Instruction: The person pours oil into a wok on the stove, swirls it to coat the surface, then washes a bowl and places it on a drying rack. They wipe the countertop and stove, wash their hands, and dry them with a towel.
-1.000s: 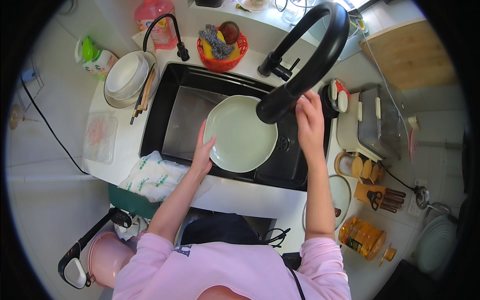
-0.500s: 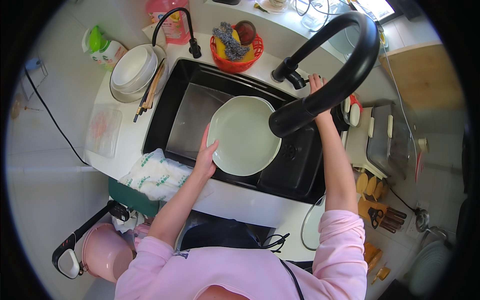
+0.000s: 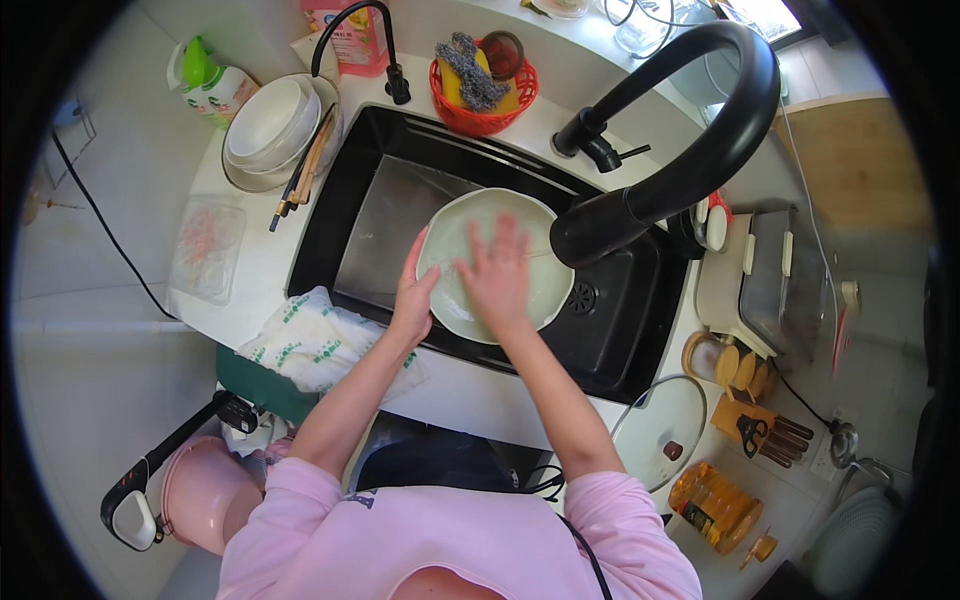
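Observation:
A pale green plate (image 3: 455,300) with a wavy rim is held over the black sink (image 3: 340,215). My left hand (image 3: 412,295) grips its left edge, thumb on the upper face and fingers underneath. My right hand (image 3: 500,275) lies over the middle of the plate with fingers spread, slightly smeared by motion. It seems to touch the surface. Just right of the plate's upper edge is the spout of the large black faucet (image 3: 640,200), whose lever (image 3: 633,152) stands untouched behind it.
Stacked white bowls (image 3: 270,120) and chopsticks (image 3: 305,175) stand left of the sink. A red basket (image 3: 480,122) with sponges and a steel scourer sits behind it. Along the front edge lies a printed white cloth (image 3: 320,345); at right are a glass lid (image 3: 650,430) and an oil bottle (image 3: 715,505).
My right hand has left the faucet lever and come down onto the plate. My left hand keeps its hold on the plate's edge.

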Motion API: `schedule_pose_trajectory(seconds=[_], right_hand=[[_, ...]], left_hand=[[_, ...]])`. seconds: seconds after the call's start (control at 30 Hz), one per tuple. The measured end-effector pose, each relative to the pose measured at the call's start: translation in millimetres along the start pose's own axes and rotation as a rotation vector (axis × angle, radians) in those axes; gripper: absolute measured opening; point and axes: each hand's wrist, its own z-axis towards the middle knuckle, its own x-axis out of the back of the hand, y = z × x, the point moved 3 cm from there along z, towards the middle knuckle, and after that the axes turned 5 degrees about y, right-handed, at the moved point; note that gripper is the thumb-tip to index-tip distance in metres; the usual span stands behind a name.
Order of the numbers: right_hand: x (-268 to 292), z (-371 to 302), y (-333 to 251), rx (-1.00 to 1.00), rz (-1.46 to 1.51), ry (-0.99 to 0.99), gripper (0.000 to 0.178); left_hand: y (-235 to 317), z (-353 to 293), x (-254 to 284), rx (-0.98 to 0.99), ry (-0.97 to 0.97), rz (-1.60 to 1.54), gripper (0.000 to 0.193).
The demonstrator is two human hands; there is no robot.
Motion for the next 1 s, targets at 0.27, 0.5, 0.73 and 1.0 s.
schedule_pose_trajectory(seconds=[0.27,0.5,0.73,1.0], right_hand=[[12,-15,26,0.272,-0.077,-0.294,0.062],[2,0,32,0.374,-0.086,-0.262,0.063],[-1,-14,87,-0.742,0.468,-0.027,0.043],[31,-14,74,-0.682,0.468,0.085,0.024]], left_hand=[[-5,1,5,0.03,0.032,-0.081,0.052],[-11,16,12,-0.048,0.132,-0.035,0.052],[-5,23,20,-0.116,0.136,0.048,0.049],[-19,33,24,-0.092,0.223,0.087,0.039]])
